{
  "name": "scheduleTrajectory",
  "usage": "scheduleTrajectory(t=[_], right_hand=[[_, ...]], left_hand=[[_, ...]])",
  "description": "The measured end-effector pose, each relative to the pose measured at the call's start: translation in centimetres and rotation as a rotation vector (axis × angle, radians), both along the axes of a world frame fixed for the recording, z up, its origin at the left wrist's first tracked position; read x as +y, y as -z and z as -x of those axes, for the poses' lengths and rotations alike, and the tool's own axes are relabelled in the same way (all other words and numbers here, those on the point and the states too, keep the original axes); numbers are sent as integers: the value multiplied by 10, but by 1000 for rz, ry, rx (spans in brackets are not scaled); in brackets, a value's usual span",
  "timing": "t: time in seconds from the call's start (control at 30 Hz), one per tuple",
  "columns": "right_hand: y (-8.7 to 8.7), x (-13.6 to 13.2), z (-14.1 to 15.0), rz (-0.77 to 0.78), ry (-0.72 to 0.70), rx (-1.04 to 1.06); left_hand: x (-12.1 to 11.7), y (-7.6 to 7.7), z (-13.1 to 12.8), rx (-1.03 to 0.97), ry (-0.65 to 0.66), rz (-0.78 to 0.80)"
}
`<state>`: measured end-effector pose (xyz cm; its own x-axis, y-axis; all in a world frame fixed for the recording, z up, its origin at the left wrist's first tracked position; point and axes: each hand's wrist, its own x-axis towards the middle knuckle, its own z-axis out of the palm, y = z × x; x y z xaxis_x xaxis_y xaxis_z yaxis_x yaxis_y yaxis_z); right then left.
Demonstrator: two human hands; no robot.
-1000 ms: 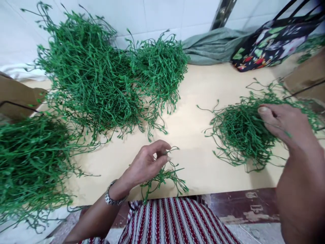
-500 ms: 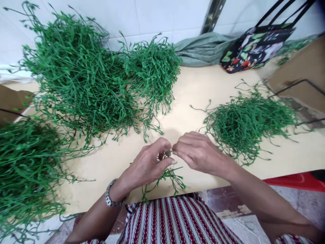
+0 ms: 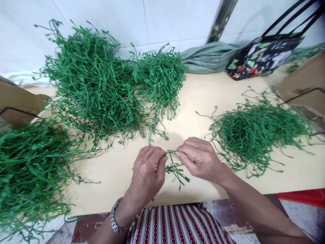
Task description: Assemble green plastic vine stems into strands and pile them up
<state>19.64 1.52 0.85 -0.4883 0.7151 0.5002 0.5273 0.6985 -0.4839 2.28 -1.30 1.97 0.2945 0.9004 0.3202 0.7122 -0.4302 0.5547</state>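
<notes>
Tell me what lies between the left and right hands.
In the head view, a thin green stem spans the gap between the left hand and right hand; just below it, a small green bunch shows against the pale tabletop.

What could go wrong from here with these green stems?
The thin stem spanning the left hand and right hand is pinched at the fingertips, so it might slip or snap. The green sprigs just below could snag on it. The leftmost pile seems to spill past the front edge of the table and might shed pieces there.
</notes>
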Motion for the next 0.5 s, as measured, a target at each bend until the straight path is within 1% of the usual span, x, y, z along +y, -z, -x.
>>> scheduleTrajectory(t=[0.07,0.13,0.2,0.27,0.37,0.43,0.5], right_hand=[[3,3,0,68,-38,86],[7,9,0,189,-85,151],[11,15,2,311,-124,186],[15,21,6,369,-167,207],[22,24,11,327,-184,236],[28,22,14,275,-159,253],[36,18,13,227,-166,263]], left_hand=[[3,5,3,-138,-5,123],[6,6,5,-247,-20,226],[9,5,5,-304,-31,298],[11,4,5,-299,-44,359],[10,4,3,-290,-81,400],[7,6,0,-317,-77,391],[6,10,-2,-336,-54,365]])
